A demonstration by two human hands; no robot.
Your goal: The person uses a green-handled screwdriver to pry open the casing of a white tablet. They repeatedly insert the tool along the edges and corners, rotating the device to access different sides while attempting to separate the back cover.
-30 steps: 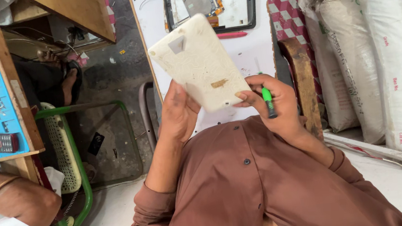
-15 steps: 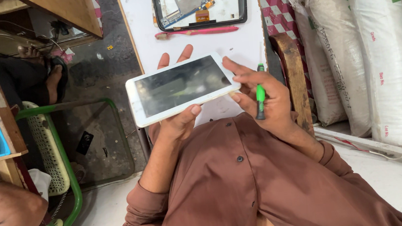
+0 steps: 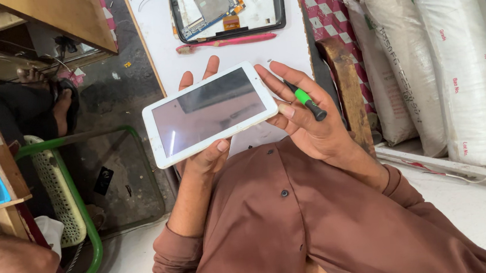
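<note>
Sacks (image 3: 451, 62) fill the right of the frame, and a white counter (image 3: 160, 45) runs across the top centre. On it lies an opened tablet shell (image 3: 227, 8) with a pink toothbrush (image 3: 227, 41) just below. At centre you hold a white tablet (image 3: 209, 113), screen up and tilted. Your left hand (image 3: 204, 157) cups it from beneath, fingers spread behind, thumb on the lower edge. Your right hand (image 3: 311, 119) presses the tablet's right end with its fingers while pinching a green-and-black screwdriver (image 3: 305, 98).
</note>
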